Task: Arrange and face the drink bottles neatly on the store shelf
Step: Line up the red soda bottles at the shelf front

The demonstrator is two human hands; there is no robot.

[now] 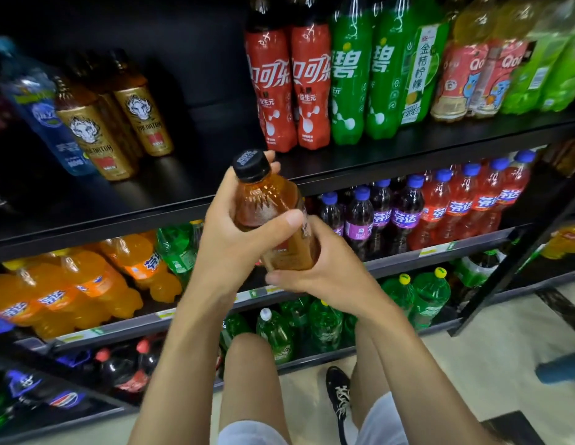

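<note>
Black shelf board (196,187) runs just above and behind the amber bottle (267,203); its front edge passes right behind the bottle's black cap (251,165). A bare stretch of board lies up-left of the bottle, btwn the gold-label bottles (97,136) well to its left and the red cola bottles (289,91) up-right of it, the widest open room in view.

The amber bottle is off the shelf, held in front of that edge, tilted w/ the cap leaning up-left. L hand (235,239) wraps its upper body, thumb across the front, fingertips showing behind the cap. R hand (324,271) cups the base from the right, fingers curled round the label, thumb underneath. Both forearms reach up from below the bottle.

Green bottles (363,85) stand further up-right, touching the red ones. A blue bottle (45,114) leans far left, past the gold ones. On lower tiers: purple bottles (379,216) just right of the amber bottle, orange bottles (87,284) down-left.
</note>
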